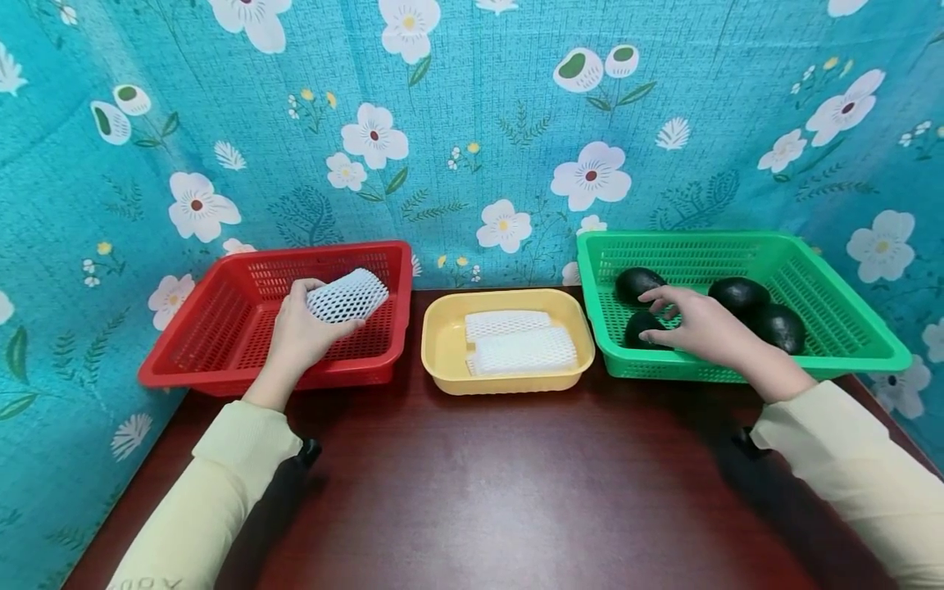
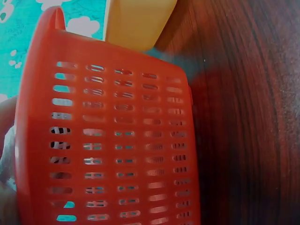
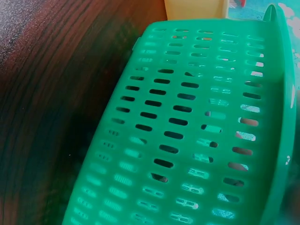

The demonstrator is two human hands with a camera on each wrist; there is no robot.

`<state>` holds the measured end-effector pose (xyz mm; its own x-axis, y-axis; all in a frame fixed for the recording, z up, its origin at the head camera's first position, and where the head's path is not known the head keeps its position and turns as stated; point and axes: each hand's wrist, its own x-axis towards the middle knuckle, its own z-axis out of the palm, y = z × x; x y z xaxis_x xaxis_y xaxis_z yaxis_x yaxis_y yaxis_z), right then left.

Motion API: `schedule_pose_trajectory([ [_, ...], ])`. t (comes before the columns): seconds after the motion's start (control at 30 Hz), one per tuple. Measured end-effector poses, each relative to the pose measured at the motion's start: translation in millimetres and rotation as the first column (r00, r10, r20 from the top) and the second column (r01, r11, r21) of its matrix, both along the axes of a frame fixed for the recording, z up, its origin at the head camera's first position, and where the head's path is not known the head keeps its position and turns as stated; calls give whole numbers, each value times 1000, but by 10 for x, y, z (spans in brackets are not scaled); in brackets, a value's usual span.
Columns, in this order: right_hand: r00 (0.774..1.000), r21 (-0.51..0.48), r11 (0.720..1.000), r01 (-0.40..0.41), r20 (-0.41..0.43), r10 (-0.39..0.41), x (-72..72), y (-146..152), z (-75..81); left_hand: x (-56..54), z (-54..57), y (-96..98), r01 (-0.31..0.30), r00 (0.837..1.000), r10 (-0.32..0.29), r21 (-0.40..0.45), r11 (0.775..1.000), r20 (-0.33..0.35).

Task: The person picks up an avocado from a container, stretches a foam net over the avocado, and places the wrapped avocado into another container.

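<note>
My left hand (image 1: 301, 324) grips a white foam net sleeve (image 1: 348, 297) over the red basket (image 1: 401, 328); something dark shows through its mesh. In the left wrist view the basket's slotted wall (image 2: 108, 136) hides most of that hand. My right hand (image 1: 701, 324) reaches over the near rim of the green basket (image 1: 833, 328), thumb and fingers spread apart at a dark avocado (image 1: 643, 329). Another avocado (image 1: 638, 285) lies just behind, under the fingertips. The green slotted wall (image 3: 187, 126) blocks the right wrist view of the hand.
Between the baskets stands a yellow tray (image 1: 435, 344) with white foam net sleeves (image 1: 525, 351) in it. More avocados (image 1: 780, 328) lie at the right in the green basket. A brown table (image 1: 501, 483) carries everything, with a blue floral cloth (image 1: 472, 123) behind.
</note>
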<state>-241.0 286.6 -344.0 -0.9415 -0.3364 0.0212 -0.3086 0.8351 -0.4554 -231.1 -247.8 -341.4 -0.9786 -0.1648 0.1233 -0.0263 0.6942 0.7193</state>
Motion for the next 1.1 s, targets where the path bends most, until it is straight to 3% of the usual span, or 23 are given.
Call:
schedule_pose_trajectory([
  [0.27, 999, 55, 998, 7, 51, -10, -68, -16, 8, -72, -7, -65, 26, 996, -25, -16, 1000, 83],
  [0.43, 993, 103, 995, 15, 118, -28, -108, -34, 6, -111, -18, -73, 69, 990, -58, -78, 995, 132],
  [0.63, 982, 118, 993, 12, 185, -33, -142, -57, -20, -197, -33, -56, 113, 974, -82, -143, 983, 210],
  [0.87, 977, 141, 990, -6, 213, -25, -219, -82, -64, -289, -103, -60, 185, 943, -109, -222, 957, 314],
  [1.1, 974, 173, 985, -3, 225, -37, -284, -105, -99, -376, -153, 7, 206, 930, -110, -250, 946, 350],
])
